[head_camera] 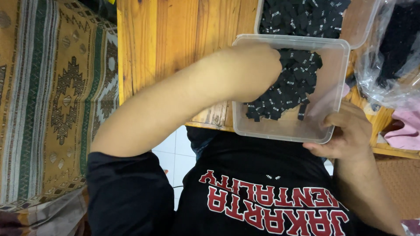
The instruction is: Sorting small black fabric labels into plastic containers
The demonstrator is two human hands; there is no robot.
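The clear plastic tub (332,83) sits at the near edge of the wooden table (175,39), tipped slightly toward the person, and everything else is best placed around it. Inside the tub lies a heap of small black fabric labels (293,85) with tiny white print, piled mostly toward its far and left side, leaving the near right part of the floor bare. The left hand (256,70) reaches over the tub's left wall and is plunged into the labels; its fingers are buried in the heap, so whether it is closed on any of them cannot be told. The right hand (345,133) clasps the tub's near right corner, thumb over the rim and fingers curled beneath, steadying it. Just beyond the tub, touching its far rim, stands a second clear tub (363,26) holding more of the same black labels. To the right of the tub lies a crumpled clear plastic bag (385,65) with dark contents, and near that a piece of pink cloth (404,129). Well to the left of the tub, past the table's edge, hangs a striped patterned cloth (57,96) in green and ochre.
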